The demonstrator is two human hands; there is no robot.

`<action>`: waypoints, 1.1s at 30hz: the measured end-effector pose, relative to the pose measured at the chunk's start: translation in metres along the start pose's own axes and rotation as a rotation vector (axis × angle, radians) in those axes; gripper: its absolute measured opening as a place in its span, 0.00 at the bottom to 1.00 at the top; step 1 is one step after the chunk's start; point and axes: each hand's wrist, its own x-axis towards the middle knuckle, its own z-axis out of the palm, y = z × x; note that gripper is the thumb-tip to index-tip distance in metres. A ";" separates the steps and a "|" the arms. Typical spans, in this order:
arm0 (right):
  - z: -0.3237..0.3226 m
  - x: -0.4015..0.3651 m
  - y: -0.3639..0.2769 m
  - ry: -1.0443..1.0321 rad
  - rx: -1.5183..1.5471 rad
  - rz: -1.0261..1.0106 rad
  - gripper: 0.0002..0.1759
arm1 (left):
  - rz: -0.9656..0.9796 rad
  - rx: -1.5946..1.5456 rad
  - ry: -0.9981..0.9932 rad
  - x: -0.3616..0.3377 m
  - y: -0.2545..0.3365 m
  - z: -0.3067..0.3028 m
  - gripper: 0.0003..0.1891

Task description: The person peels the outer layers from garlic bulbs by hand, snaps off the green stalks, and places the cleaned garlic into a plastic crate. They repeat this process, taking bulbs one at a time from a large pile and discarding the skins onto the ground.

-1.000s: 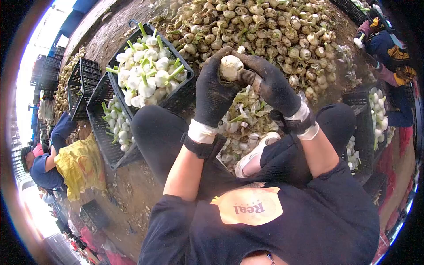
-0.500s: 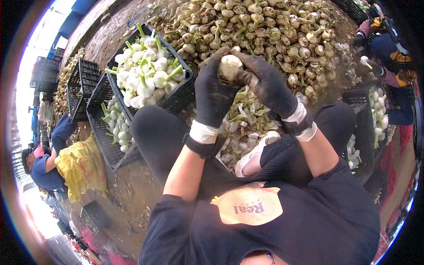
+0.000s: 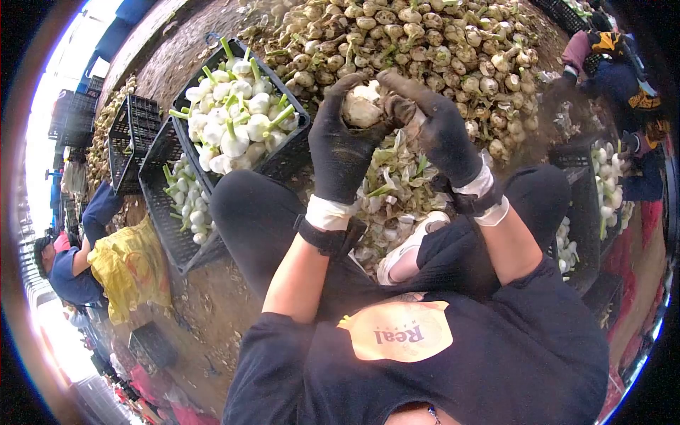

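Note:
My left hand (image 3: pixel 343 145), in a dark soiled glove, is closed around a garlic bulb (image 3: pixel 363 110) with brownish-white skin. My right hand (image 3: pixel 439 131), gloved the same way, is at the bulb's right side, its thumb and fingers bent against it. Part of the contact is hidden by the fingers. Beyond both hands lies a large heap of dirty, unpeeled garlic bulbs (image 3: pixel 425 42). Loose garlic skins (image 3: pixel 397 180) cover the ground between my legs. To the left, a black crate (image 3: pixel 301 138) is piled with clean white garlic bulbs (image 3: pixel 237 127) with short green stems.
A lower black crate (image 3: pixel 159 177) holds more white bulbs at the left. Another empty-looking crate (image 3: pixel 134 138) leans beyond it. On my right stands a crate (image 3: pixel 584 184) with white bulbs. One person (image 3: pixel 71 265) sits far left beside a yellow sack (image 3: pixel 131 262); another person (image 3: pixel 620 85) works at right.
The bulb has tipped and moved slightly left in my left hand, showing a paler top. My right fingers have shifted along its side. At right, the other person's raised bulb is no longer visible.

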 end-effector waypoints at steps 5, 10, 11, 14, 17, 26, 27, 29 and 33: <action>-0.002 0.001 -0.026 0.077 -0.195 0.066 0.12 | 0.081 0.220 0.073 0.002 -0.001 -0.005 0.32; 0.004 0.001 -0.036 0.148 -0.480 -0.107 0.12 | 0.169 0.417 0.090 -0.002 0.004 -0.001 0.34; 0.003 0.000 -0.036 0.148 -0.480 -0.106 0.12 | 0.165 0.447 0.090 -0.002 0.005 0.000 0.33; 0.002 0.001 -0.029 0.116 -0.429 -0.066 0.11 | 0.161 0.450 0.056 -0.002 0.005 0.000 0.31; 0.002 0.001 -0.021 0.124 -0.405 -0.011 0.10 | 0.167 0.408 0.013 0.001 0.007 0.000 0.30; -0.010 0.005 0.018 0.164 -0.568 0.148 0.10 | 0.027 -0.149 -0.132 -0.002 0.008 0.005 0.32; -0.011 0.002 0.035 0.168 -0.654 0.059 0.11 | -0.025 -0.266 -0.167 -0.001 0.009 0.003 0.33; -0.017 0.001 0.063 0.163 -0.703 0.169 0.11 | -0.131 -0.367 -0.160 0.000 0.016 -0.004 0.34; -0.031 0.002 0.073 0.038 -0.817 0.370 0.14 | -0.283 -0.486 -0.138 0.001 0.019 -0.010 0.35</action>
